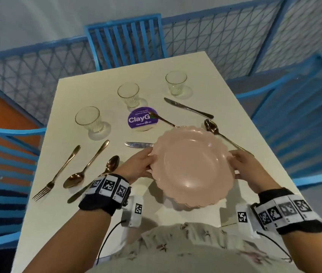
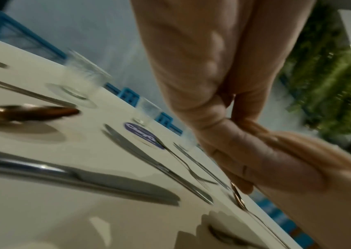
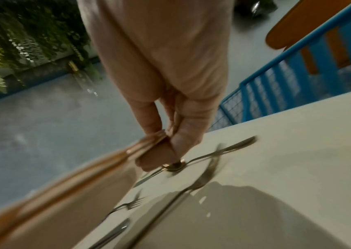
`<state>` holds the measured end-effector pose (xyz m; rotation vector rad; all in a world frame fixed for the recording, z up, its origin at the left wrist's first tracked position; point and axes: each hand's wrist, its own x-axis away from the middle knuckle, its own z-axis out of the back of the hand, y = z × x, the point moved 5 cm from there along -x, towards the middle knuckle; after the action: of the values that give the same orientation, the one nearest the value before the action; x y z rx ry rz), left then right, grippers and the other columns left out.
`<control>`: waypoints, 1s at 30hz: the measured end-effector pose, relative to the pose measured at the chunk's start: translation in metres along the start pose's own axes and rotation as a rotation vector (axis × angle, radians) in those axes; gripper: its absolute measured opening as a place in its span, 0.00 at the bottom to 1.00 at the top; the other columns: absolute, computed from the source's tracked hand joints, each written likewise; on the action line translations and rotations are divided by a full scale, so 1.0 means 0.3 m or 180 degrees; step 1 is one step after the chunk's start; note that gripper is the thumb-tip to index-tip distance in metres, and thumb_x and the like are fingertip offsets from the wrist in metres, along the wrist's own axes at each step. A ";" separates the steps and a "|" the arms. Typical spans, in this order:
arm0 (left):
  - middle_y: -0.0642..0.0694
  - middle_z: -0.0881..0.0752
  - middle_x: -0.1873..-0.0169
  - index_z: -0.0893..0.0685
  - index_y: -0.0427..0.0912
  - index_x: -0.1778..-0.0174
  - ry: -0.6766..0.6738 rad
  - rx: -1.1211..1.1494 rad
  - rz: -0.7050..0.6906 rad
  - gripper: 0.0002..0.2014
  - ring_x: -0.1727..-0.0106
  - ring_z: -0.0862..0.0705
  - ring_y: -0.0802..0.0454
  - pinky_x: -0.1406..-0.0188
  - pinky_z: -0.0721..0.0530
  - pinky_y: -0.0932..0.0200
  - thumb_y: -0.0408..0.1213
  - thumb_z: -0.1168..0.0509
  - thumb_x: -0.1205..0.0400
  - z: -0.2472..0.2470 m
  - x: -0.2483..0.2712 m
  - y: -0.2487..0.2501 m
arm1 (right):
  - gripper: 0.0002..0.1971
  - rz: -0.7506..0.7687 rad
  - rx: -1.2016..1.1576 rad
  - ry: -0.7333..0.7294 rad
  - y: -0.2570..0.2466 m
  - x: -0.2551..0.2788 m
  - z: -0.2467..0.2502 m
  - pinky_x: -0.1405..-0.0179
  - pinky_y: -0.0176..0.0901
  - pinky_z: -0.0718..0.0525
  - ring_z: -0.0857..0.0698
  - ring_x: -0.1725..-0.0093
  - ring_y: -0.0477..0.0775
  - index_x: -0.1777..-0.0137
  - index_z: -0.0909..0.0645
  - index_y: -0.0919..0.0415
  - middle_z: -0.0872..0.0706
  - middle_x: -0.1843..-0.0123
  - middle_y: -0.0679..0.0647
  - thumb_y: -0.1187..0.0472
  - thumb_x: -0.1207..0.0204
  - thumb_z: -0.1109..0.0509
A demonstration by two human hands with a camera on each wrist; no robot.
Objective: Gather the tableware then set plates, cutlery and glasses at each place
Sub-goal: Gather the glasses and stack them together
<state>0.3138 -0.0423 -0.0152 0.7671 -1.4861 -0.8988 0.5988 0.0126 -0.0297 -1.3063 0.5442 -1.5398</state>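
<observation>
Both hands hold a stack of pink scalloped plates above the near part of the white table. My left hand grips the stack's left rim, thumb on top; my right hand grips the right rim. In the wrist views the left hand and right hand pinch the plates' rim. Three glasses stand further back. Knives, spoons and a fork lie scattered on the table.
A round purple sticker lies at the table's middle with a fork's end across it. Blue chairs stand at the far end, at the left and at the right. Blue mesh railing runs behind.
</observation>
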 end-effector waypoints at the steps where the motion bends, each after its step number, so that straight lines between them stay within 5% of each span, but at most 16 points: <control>1: 0.45 0.16 0.52 0.26 0.48 0.34 -0.0118 -0.0203 0.0029 0.13 0.56 0.15 0.51 0.57 0.11 0.55 0.35 0.46 0.13 -0.043 -0.024 0.005 | 0.07 -0.0038 -0.0010 0.0140 0.034 0.013 0.044 0.50 0.60 0.15 0.17 0.54 0.61 0.44 0.23 0.60 0.16 0.49 0.65 0.63 0.17 0.41; 7: 0.36 0.17 0.53 0.26 0.30 0.37 -0.0701 -0.1065 0.0285 0.12 0.57 0.16 0.46 0.60 0.11 0.58 0.32 0.44 0.14 -0.302 -0.162 -0.011 | 0.05 -0.0427 0.0121 0.0847 0.222 0.092 0.263 0.54 0.54 0.16 0.19 0.53 0.62 0.47 0.24 0.63 0.17 0.52 0.64 0.64 0.18 0.40; 12: 0.42 0.18 0.60 0.26 0.27 0.37 -0.1008 -0.1308 0.0504 0.13 0.62 0.16 0.49 0.65 0.11 0.62 0.29 0.43 0.15 -0.461 -0.210 -0.046 | 0.04 -0.0797 0.0462 0.1034 0.335 0.127 0.378 0.41 0.65 0.17 0.17 0.47 0.66 0.47 0.24 0.59 0.16 0.47 0.64 0.62 0.19 0.37; 17: 0.34 0.17 0.57 0.21 0.34 0.50 -0.1015 -0.1823 0.0565 0.05 0.48 0.14 0.32 0.41 0.16 0.37 0.33 0.39 0.17 -0.537 -0.242 -0.075 | 0.07 -0.0988 0.0658 0.1116 0.381 0.148 0.431 0.43 0.64 0.16 0.16 0.46 0.68 0.46 0.22 0.67 0.15 0.48 0.67 0.64 0.20 0.36; 19: 0.32 0.15 0.54 0.20 0.38 0.53 -0.0995 -0.1833 0.0635 0.04 0.46 0.14 0.32 0.39 0.18 0.35 0.34 0.39 0.17 -0.549 -0.248 -0.081 | 0.04 -0.1046 0.0617 0.1119 0.394 0.148 0.434 0.43 0.63 0.16 0.16 0.46 0.67 0.50 0.22 0.64 0.15 0.49 0.67 0.65 0.20 0.37; 23: 0.37 0.14 0.57 0.21 0.34 0.46 -0.0887 -0.1696 0.0777 0.07 0.53 0.12 0.37 0.47 0.12 0.40 0.32 0.41 0.16 -0.559 -0.267 -0.083 | 0.04 -0.1109 0.0535 0.1114 0.397 0.133 0.436 0.43 0.61 0.15 0.16 0.45 0.65 0.49 0.23 0.63 0.16 0.48 0.64 0.64 0.20 0.37; 27: 0.43 0.17 0.63 0.23 0.34 0.47 -0.0732 -0.1536 0.0753 0.05 0.64 0.14 0.48 0.67 0.10 0.60 0.30 0.42 0.15 -0.546 -0.285 -0.074 | 0.03 -0.1069 0.0564 0.1126 0.385 0.111 0.434 0.45 0.59 0.14 0.15 0.47 0.63 0.50 0.22 0.62 0.15 0.49 0.63 0.64 0.20 0.37; 30: 0.45 0.20 0.68 0.22 0.36 0.55 -0.0608 -0.1519 0.0639 0.05 0.68 0.15 0.49 0.65 0.11 0.57 0.29 0.41 0.16 -0.533 -0.299 -0.067 | 0.02 -0.1061 0.0550 0.1161 0.378 0.098 0.427 0.44 0.59 0.14 0.15 0.48 0.63 0.53 0.23 0.61 0.15 0.49 0.63 0.63 0.20 0.36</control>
<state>0.4817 0.0085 -0.0724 0.1832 -1.4029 -1.1365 0.7632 -0.0257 -0.0698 -1.0228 0.4186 -2.0755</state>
